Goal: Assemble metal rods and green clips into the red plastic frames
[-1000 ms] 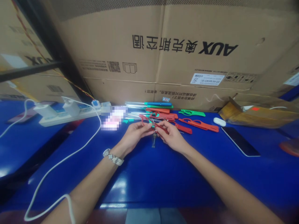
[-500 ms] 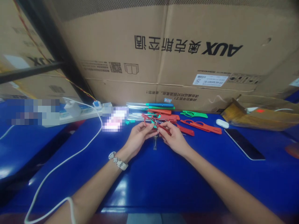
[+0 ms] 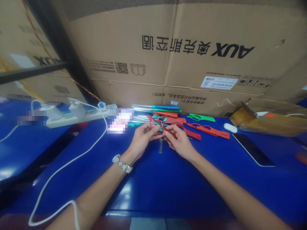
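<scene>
My left hand point(image 3: 141, 139) is closed in a pinch over a red lighter handle point(image 3: 150, 120) with thin wires and a small green piece about it. From the other side my right hand point(image 3: 178, 140) grips the same red part, fingertips close to those of the left. The fingers hide much of the handle. Just below the fingertips a small clear plastic piece point(image 3: 161, 147) shows; whether it hangs or lies on the table I cannot tell. Behind the hands lie several red handle shells point(image 3: 193, 133) and metal lighter tubes point(image 3: 141, 118).
Orange-red shells point(image 3: 208, 130) and a green shell point(image 3: 200, 118) lie to the right, near a white earbud case point(image 3: 230, 127) and a phone point(image 3: 253, 149). At the back stands a large cardboard box point(image 3: 192, 70). A power strip point(image 3: 91, 115) and white cable point(image 3: 69, 159) occupy the left.
The whole view has shifted slightly, so the surroundings sit a little further right. Both hands keep their hold on the red handle, with only small finger movement.
</scene>
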Available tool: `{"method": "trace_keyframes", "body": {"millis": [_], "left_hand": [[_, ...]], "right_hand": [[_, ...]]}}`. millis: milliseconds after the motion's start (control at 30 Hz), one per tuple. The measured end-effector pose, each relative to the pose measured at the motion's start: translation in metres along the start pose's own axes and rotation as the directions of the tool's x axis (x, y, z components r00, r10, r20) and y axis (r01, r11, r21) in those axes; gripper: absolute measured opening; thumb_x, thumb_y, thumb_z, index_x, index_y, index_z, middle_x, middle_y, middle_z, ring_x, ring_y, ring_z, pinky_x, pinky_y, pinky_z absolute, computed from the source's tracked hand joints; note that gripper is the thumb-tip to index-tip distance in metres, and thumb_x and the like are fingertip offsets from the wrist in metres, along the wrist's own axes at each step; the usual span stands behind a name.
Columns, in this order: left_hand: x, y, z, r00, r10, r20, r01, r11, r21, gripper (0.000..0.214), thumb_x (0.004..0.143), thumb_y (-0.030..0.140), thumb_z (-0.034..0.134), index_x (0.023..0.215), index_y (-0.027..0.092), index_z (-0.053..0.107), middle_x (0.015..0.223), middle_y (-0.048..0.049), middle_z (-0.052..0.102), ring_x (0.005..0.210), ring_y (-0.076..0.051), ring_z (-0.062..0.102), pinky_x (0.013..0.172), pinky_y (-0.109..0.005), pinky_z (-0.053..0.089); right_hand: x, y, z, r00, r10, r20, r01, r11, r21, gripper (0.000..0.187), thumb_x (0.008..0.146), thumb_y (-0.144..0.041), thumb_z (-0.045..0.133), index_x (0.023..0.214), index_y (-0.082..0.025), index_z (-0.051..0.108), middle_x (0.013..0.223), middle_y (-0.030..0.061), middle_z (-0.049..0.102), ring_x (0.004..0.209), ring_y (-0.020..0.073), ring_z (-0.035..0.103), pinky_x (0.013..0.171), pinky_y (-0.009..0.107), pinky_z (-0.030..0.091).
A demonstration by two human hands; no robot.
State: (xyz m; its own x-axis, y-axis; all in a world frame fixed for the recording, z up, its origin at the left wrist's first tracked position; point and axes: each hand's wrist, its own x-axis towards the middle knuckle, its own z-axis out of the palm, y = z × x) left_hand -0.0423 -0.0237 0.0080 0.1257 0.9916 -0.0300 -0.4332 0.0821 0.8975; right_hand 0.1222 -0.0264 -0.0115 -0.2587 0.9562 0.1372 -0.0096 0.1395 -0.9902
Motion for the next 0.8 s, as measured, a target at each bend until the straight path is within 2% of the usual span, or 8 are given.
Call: {"method": "trace_keyframes", "body": {"millis": [333,600,800], "left_hand": [[0.0012,0.0026,-0.0016,0.996,-0.092,0.009,0.093,0.994,-0.057,0.025,0.065,0.026,0.087,0.074,0.011,0.07,0.076,-0.0013,0.069,0.078,-0.013,0.067,0.086,-0.032,0.059],[0.0005,-0.0012,-0.0012,0.995,-0.031,0.099,0.041,0.994,-0.102,0.024,0.069,0.028,0.085,0.077,0.013,0.068,0.081,0.0001,0.07,0.083,-0.013,0.067,0.087,-0.03,0.058],[0.0006,-0.0018,-0.0023,0.996,-0.019,0.083,0.025,0.997,-0.079,0.024,0.069,0.028,0.085,0.077,0.013,0.068,0.078,0.0008,0.068,0.078,-0.012,0.067,0.085,-0.03,0.059]], "right_hand": [[-0.0013,0.0026,-0.0011,1.0,-0.006,-0.009,0.005,0.999,-0.036,0.028,0.089,-0.049,0.063,0.092,-0.022,0.052,0.065,-0.0068,0.05,0.044,0.0053,0.037,0.04,0.019,0.029],[0.0002,-0.0042,-0.0028,1.0,0.001,-0.016,-0.001,1.0,0.011,0.031,0.086,-0.048,0.067,0.093,-0.022,0.052,0.067,-0.0065,0.05,0.045,0.0054,0.039,0.039,0.019,0.031],[0.0005,-0.0021,-0.0043,1.0,-0.03,-0.009,0.029,0.999,-0.013,0.029,0.088,-0.048,0.064,0.093,-0.023,0.052,0.068,-0.0062,0.051,0.045,0.0057,0.039,0.04,0.019,0.031]]}}
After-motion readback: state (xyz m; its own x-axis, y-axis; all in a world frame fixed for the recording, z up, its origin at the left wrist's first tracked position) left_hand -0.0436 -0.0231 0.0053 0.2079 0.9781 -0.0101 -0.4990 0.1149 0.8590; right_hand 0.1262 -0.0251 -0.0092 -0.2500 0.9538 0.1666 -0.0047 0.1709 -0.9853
